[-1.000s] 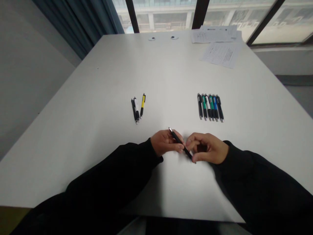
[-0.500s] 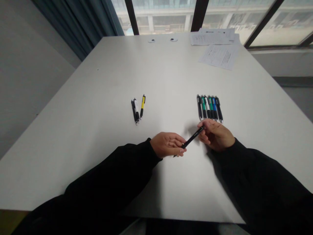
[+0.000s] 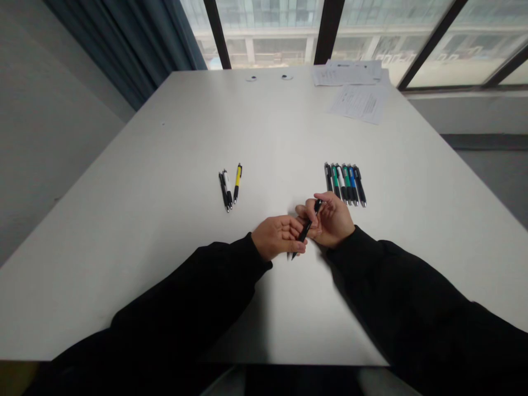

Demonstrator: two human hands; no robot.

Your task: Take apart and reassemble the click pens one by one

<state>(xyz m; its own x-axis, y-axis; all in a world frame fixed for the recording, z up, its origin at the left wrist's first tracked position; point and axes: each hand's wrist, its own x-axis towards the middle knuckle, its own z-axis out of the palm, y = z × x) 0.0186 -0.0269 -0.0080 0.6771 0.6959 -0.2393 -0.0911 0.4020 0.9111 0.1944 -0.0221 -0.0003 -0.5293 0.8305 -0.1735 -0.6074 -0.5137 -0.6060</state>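
Note:
A black pen (image 3: 307,224) is held between both hands just above the white table (image 3: 165,220). My left hand (image 3: 277,236) pinches its lower end with curled fingers. My right hand (image 3: 330,218) grips its upper end, fingers wrapped round it. A row of several pens (image 3: 345,183), black, green, white and blue, lies just beyond my right hand. Three pens (image 3: 229,186), black, white and yellow, lie to the left, apart from my left hand.
Printed paper sheets (image 3: 355,94) lie at the table's far right corner by the window. Two small round discs (image 3: 268,77) sit at the far edge. A dark curtain (image 3: 124,49) hangs at the far left.
The pen has swung from lying tip-left to tip-down-left. My right hand moved up to the row of pens, then back left towards my left hand. The view has shifted slightly.

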